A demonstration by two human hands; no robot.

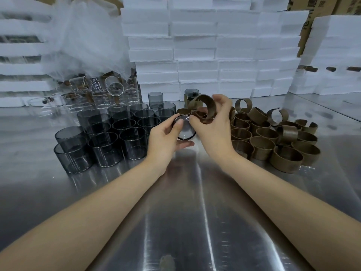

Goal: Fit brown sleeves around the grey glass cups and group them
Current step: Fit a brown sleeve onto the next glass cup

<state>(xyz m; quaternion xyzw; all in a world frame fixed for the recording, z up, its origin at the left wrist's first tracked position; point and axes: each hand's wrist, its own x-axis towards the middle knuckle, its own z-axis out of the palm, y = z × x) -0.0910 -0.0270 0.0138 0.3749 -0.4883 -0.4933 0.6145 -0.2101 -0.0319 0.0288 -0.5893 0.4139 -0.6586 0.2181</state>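
Over the middle of the steel bench (185, 212), the left hand (166, 137) grips a grey glass cup (184, 130) tipped on its side. The right hand (213, 124) pinches a curled brown sleeve (207, 106) just above it. Bare cups (109, 137) cluster toward the left edge, sleeved cups (273, 141) toward the right.
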